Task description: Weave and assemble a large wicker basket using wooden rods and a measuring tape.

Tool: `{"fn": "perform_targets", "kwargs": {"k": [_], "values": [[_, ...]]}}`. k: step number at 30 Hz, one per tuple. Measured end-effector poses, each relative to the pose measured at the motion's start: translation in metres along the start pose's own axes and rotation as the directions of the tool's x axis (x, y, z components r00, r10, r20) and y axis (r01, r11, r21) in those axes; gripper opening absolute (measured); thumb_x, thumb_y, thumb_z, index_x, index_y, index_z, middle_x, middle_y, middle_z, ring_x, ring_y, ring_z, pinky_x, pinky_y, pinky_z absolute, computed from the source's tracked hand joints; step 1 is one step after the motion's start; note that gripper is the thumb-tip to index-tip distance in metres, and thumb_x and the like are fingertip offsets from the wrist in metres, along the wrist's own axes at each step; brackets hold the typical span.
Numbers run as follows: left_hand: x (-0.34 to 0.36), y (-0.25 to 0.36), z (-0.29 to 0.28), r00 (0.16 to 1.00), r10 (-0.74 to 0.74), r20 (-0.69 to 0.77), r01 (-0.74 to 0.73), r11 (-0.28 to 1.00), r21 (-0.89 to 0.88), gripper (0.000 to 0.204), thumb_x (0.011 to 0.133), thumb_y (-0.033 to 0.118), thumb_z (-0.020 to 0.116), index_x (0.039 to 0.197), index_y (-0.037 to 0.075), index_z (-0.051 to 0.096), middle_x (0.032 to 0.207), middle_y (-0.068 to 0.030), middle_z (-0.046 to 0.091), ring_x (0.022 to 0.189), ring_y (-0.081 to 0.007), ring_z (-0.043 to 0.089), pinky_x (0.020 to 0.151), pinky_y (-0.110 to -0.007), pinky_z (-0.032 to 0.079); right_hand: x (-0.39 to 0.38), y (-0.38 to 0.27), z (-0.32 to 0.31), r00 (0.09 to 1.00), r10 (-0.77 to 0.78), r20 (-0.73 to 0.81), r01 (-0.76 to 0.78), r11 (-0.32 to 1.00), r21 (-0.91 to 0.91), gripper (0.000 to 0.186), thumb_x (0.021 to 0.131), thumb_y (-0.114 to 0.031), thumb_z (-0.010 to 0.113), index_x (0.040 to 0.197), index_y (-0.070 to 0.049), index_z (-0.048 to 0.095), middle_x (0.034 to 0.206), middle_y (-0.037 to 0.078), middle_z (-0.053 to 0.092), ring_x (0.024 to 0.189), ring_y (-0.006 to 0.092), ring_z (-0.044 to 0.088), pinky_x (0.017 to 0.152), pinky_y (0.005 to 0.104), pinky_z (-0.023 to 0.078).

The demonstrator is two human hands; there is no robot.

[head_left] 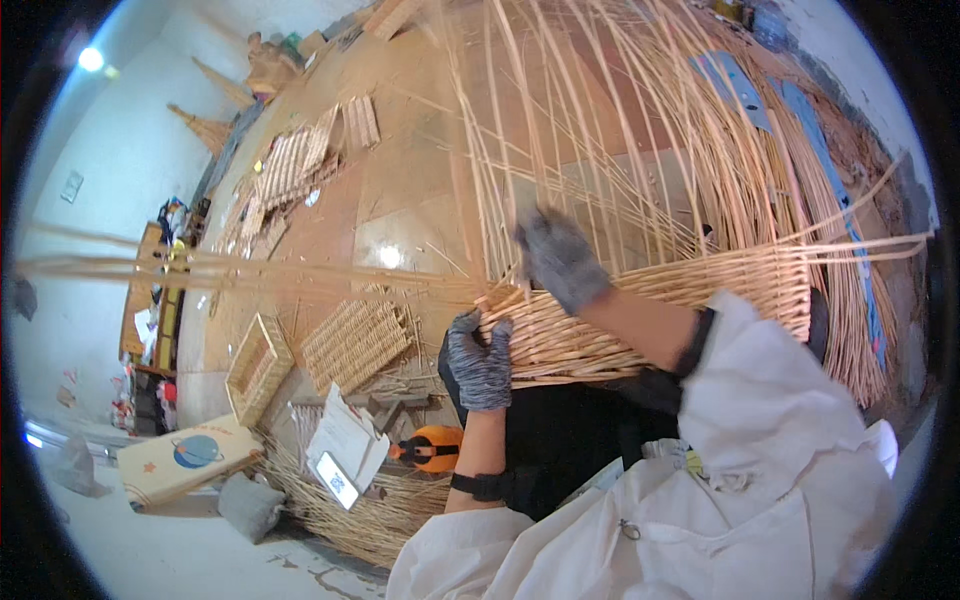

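Your tan wicker piece (590,342) lies slightly slanted over your lap (570,430), its body tightly woven. Long unwoven rods (240,270) stick out from it leftward, rightward and away from you.

Across the person's lap sits a wicker panel (680,278), its near corner gripped by the gloved left hand (480,362); the right hand (562,262) blurs among long canes (612,100). A lit phone (336,480) lies on papers over there.

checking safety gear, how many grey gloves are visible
2. One grey glove is on the left hand, at the left end of the woven panel; the other, blurred, is on the right hand, near the panel's far edge. Others could be hidden.
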State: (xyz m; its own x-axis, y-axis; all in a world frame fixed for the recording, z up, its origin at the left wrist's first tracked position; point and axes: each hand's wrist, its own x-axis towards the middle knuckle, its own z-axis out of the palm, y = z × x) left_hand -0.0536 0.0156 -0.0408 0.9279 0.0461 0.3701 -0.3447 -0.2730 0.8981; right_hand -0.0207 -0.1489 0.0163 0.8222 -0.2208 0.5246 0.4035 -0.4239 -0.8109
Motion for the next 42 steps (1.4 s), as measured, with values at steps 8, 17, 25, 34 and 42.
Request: {"fn": "perform_targets", "kwargs": {"k": [8,17,25,34,42], "values": [[0.016,0.063,0.02,0.745,0.544,0.385,-0.647,0.73,0.221,0.032,0.075,0.016,0.061,0.103,0.003,0.052,0.096,-0.0131,0.056,0.085,-0.0266,0.055,0.08,-0.034,0.044,-0.024,0.018,-0.067,0.608,0.643,0.465,-0.565,-0.061,0.823,0.021,0.087,-0.024,0.045,0.073,-0.008,0.047,0.052,0.001,0.041,0.052,0.0181,0.045,0.062,0.0368,0.046],[0.024,0.081,0.069,0.723,-0.076,0.687,-0.509,0.613,0.604,0.083,0.067,0.048,0.063,0.122,-0.006,0.031,0.119,-0.0232,0.042,0.106,-0.0332,0.045,0.091,-0.038,0.035,0.086,0.057,-0.059,0.8,0.07,0.596,0.375,0.717,-0.588,0.031,0.073,-0.016,0.057,0.101,-0.003,0.051,0.098,0.02,0.053,0.097,0.0302,0.05,0.085,0.0374,0.04],[0.025,0.068,0.071,0.74,0.087,0.667,-0.58,0.585,0.568,0.047,0.071,0.047,0.057,0.081,0.001,0.053,0.075,-0.0151,0.055,0.075,-0.0311,0.053,0.069,-0.041,0.041,0.01,0.027,-0.106,0.968,0.037,0.248,0.175,0.607,-0.775,0.035,0.075,-0.021,0.056,0.106,-0.006,0.049,0.086,0.014,0.055,0.074,0.0254,0.053,0.069,0.0371,0.045],[0.02,0.087,0.097,0.524,0.574,0.629,-0.827,0.519,0.215,0.06,0.072,0.05,0.053,0.104,0.0,0.05,0.106,-0.0177,0.051,0.098,-0.0314,0.049,0.083,-0.038,0.038,-0.051,0.03,-0.175,0.602,0.762,0.239,-0.624,0.262,0.736,0.027,0.084,-0.016,0.049,0.105,0.001,0.047,0.086,0.01,0.056,0.074,0.0215,0.055,0.07,0.029,0.047],[0.003,0.11,0.149,0.603,-0.113,0.789,-0.567,0.635,0.524,0.074,0.068,0.06,0.052,0.113,0.002,0.044,0.108,-0.0151,0.05,0.104,-0.0272,0.046,0.092,-0.038,0.03,0.068,0.101,-0.133,0.968,0.238,0.084,-0.115,0.712,-0.693,0.021,0.079,-0.012,0.053,0.097,-0.001,0.052,0.073,0.011,0.055,0.065,0.0233,0.056,0.06,0.0321,0.048]]}}
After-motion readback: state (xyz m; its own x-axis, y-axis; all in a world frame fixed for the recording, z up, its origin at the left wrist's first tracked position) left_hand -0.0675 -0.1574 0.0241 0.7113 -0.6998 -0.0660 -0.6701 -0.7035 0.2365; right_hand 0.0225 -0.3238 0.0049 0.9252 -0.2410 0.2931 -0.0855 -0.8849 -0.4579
